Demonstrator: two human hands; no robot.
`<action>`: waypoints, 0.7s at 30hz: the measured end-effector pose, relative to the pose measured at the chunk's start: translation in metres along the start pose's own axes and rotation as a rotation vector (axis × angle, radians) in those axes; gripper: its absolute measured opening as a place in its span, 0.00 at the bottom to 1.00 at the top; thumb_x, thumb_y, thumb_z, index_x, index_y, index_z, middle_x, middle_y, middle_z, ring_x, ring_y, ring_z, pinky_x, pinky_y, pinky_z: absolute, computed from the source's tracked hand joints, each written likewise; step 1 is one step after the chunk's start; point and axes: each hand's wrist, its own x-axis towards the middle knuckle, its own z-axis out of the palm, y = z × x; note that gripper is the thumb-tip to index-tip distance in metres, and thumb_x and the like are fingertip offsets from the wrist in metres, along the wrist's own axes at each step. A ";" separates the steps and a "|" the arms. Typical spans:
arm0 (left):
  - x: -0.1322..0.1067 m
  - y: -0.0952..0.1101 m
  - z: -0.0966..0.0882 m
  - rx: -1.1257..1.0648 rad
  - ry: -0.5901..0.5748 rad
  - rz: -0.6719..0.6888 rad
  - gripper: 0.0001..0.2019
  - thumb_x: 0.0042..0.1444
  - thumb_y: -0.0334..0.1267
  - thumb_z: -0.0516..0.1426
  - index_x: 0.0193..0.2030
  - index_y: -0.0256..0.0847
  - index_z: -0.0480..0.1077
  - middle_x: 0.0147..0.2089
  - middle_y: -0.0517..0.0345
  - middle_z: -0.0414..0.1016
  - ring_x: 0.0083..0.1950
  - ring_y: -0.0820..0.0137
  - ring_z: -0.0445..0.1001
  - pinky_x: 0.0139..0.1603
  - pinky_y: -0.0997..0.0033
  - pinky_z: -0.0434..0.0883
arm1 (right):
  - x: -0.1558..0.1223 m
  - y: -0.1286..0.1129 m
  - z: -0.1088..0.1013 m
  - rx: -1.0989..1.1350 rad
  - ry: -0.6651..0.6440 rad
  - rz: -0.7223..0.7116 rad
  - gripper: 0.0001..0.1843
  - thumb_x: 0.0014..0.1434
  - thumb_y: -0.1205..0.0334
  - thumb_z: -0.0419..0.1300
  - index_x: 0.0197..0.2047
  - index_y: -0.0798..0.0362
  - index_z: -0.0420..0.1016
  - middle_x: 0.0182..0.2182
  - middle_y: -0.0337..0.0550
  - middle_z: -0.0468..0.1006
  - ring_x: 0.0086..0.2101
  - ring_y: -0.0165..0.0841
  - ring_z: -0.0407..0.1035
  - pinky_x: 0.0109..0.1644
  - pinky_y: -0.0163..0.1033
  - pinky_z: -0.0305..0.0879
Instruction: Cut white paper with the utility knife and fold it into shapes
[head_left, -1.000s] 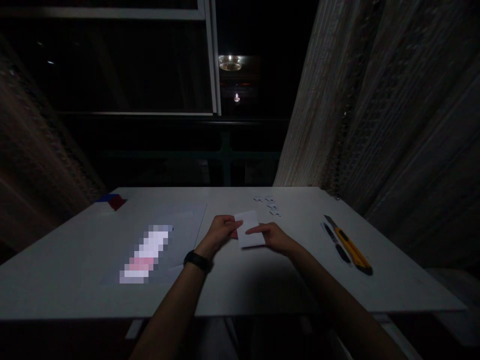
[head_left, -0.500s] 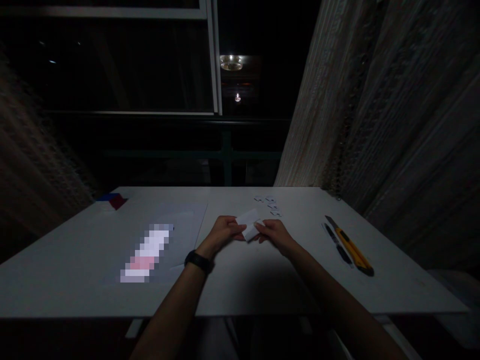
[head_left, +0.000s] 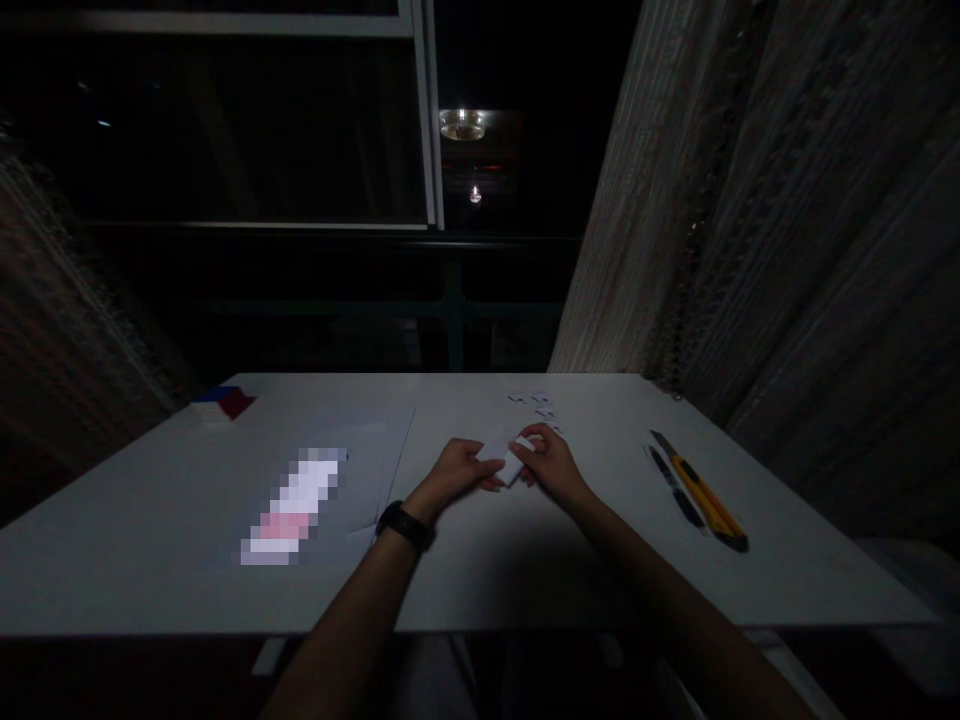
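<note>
A small folded piece of white paper (head_left: 513, 468) is held between both hands, just above the middle of the white table. My left hand (head_left: 459, 470), with a dark watch on its wrist, pinches the paper's left side between thumb and fingers. On the other side, my right hand (head_left: 549, 460) has its thumb on top of the paper and its fingers curled behind it. Several small white paper pieces with dark marks (head_left: 541, 399) lie on the table beyond my right hand, the nearest partly hidden by it.
At right lie a yellow box cutter (head_left: 709, 500) with its blade out and a black-and-clear pen (head_left: 675, 487). Paper sheets (head_left: 367, 470) lie at left beside a bright pixelated area. A coloured cube (head_left: 223, 402) stands at the far left of the table (head_left: 465, 600). Curtains (head_left: 622, 200) hang at both sides.
The paper has turned in my fingers and moved slightly right, and its folded part now shows a different face. My right hand has shifted up and its fingers are more curled.
</note>
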 end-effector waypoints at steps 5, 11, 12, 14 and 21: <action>0.001 -0.001 0.000 -0.045 0.064 0.019 0.16 0.38 0.40 0.65 0.30 0.28 0.72 0.23 0.50 0.75 0.24 0.68 0.75 0.28 0.70 0.73 | -0.003 -0.005 0.001 0.057 -0.023 -0.023 0.26 0.45 0.47 0.61 0.42 0.51 0.58 0.16 0.29 0.68 0.13 0.27 0.63 0.15 0.31 0.60; 0.000 0.000 0.000 -0.090 0.060 0.026 0.17 0.39 0.39 0.65 0.33 0.26 0.72 0.27 0.47 0.76 0.26 0.67 0.75 0.31 0.67 0.75 | -0.003 -0.003 0.000 0.055 -0.050 -0.058 0.24 0.46 0.50 0.61 0.43 0.52 0.60 0.17 0.30 0.69 0.15 0.28 0.66 0.18 0.33 0.63; 0.000 0.000 0.001 -0.088 0.055 0.027 0.17 0.39 0.39 0.65 0.33 0.26 0.72 0.28 0.47 0.76 0.26 0.67 0.75 0.31 0.67 0.75 | -0.003 -0.001 0.001 0.050 -0.050 -0.064 0.23 0.46 0.51 0.60 0.43 0.52 0.60 0.17 0.30 0.69 0.15 0.28 0.66 0.18 0.33 0.63; 0.000 0.000 0.001 -0.084 0.045 0.031 0.17 0.40 0.38 0.64 0.34 0.26 0.72 0.28 0.47 0.76 0.27 0.67 0.75 0.32 0.66 0.75 | -0.003 0.001 0.001 0.049 -0.047 -0.067 0.22 0.47 0.52 0.60 0.43 0.52 0.61 0.17 0.30 0.69 0.15 0.28 0.66 0.19 0.33 0.63; -0.001 0.000 0.006 -0.061 0.012 0.040 0.10 0.43 0.32 0.62 0.34 0.29 0.71 0.29 0.52 0.75 0.28 0.68 0.75 0.30 0.70 0.75 | -0.003 0.004 0.002 0.038 -0.032 -0.078 0.20 0.47 0.57 0.59 0.44 0.52 0.62 0.18 0.29 0.66 0.15 0.26 0.64 0.18 0.31 0.61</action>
